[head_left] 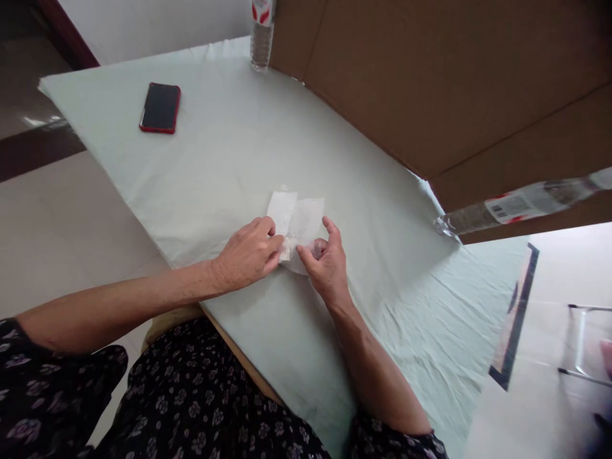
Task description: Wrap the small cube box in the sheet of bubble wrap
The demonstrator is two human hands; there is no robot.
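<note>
A small white, partly see-through paper packet lies on the pale green tablecloth. My left hand pinches its near left edge with fingertips closed on it. My right hand holds the packet's near right corner between thumb and fingers. The two hands almost touch at the packet's lower end, where something small and pale sits inside; I cannot tell what it is.
A phone in a red case lies face up at the far left. A large brown cardboard sheet rises at the back right. One clear plastic bottle stands by it, another bottle at the right.
</note>
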